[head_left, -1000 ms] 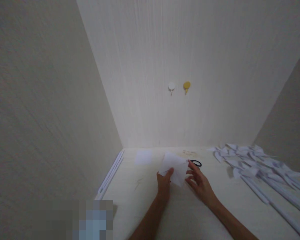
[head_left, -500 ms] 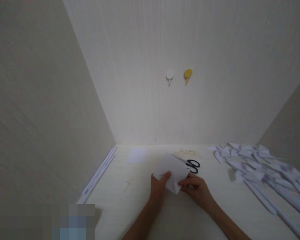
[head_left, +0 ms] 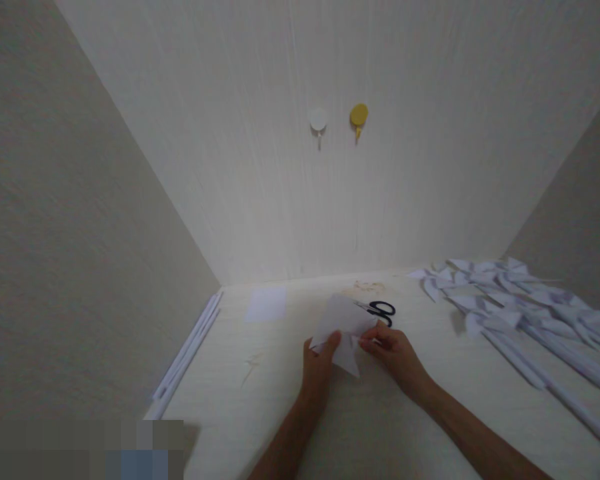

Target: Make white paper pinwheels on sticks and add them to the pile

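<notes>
A white sheet of paper (head_left: 341,317) with slit, loose corners is held up between my hands over the pale table. My left hand (head_left: 319,360) grips its left side, thumb on the front face and fingers behind. At the right edge, my right hand (head_left: 387,348) pinches a corner of the paper between thumb and fingertips. One pointed flap hangs down between the hands. Just behind the sheet lies a pair of scissors (head_left: 383,309) with black handles, its blades partly hidden by the paper.
Several white paper pinwheels (head_left: 510,313) on rolled paper sticks lie at the right. Rolled paper sticks (head_left: 187,353) rest along the left wall. A flat white paper square (head_left: 266,305) lies at the back left. A white hook (head_left: 319,121) and a yellow hook (head_left: 359,115) are on the wall.
My right hand has drawn the pinched right corner slightly inward, bending it, and the lower flap now hangs more separately. My left hand keeps its grip. The view has shifted a little.
</notes>
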Action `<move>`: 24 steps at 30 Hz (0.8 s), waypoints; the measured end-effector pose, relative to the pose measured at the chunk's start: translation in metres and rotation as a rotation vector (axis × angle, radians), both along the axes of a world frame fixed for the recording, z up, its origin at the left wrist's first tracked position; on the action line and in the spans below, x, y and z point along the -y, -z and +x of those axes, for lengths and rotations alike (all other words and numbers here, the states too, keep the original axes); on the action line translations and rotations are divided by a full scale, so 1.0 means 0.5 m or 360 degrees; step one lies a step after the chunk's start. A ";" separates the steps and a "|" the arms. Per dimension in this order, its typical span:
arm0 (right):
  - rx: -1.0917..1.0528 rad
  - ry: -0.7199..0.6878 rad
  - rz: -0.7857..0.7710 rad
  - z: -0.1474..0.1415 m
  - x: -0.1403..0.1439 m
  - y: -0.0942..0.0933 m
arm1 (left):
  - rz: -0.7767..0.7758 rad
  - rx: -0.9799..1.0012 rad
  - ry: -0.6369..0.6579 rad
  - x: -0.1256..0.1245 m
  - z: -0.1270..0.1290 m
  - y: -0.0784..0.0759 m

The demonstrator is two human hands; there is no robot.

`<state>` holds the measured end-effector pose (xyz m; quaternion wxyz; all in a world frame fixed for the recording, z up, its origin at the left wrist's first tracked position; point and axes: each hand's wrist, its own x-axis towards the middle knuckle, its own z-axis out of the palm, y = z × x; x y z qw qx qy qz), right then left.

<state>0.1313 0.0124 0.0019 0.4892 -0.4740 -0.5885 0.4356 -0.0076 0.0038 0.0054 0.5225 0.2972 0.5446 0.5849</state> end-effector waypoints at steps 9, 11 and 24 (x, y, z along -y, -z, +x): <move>-0.0122 0.0022 -0.0096 -0.003 0.002 -0.002 | -0.0050 -0.0075 0.0039 0.006 0.005 -0.002; -0.0103 0.0039 -0.0115 -0.003 0.001 -0.001 | -0.0057 -0.0058 0.0024 0.007 0.007 0.000; 0.0028 0.0141 -0.0138 -0.003 0.003 0.000 | -0.0138 -0.0109 -0.0019 0.013 0.015 -0.003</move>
